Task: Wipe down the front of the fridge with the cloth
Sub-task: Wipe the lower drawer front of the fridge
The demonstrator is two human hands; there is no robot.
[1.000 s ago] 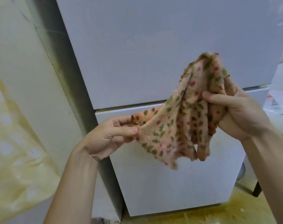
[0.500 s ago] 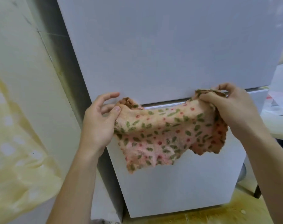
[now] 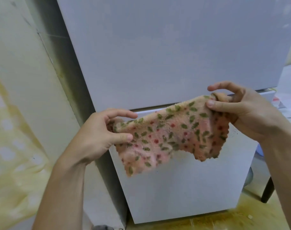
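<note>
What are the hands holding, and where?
The cloth. The left hand pinches its left edge, and the right hand pinches its top right corner.

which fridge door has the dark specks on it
The lower door, the one behind the hanging cloth: small dark specks show just right of the cloth. The upper door shows none.

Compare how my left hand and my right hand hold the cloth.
The left hand pinches the cloth at its left edge, while the right hand pinches its upper right corner. The left hand sits lower than the right hand, so the top edge slopes up to the right. At the right hand the corner curls over a finger; at the left hand no such curl shows. Both press a thumb on the front.
</note>
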